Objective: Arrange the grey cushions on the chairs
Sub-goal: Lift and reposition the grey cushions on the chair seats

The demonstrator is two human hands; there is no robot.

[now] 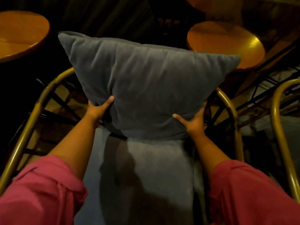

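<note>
Dimly lit room, round wooden tables (pixel 227 46), grey cushion (pixel 146 75) over chair (pixel 227 101)

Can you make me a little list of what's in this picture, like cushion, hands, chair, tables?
cushion: grey cushion, held upright at the back of the seat
left hand: grips its lower left edge
right hand: grips its lower right edge
chair: brass-coloured frame with grey seat pad
tables: round wooden tables, beyond the chair
sleeves: pink
</note>
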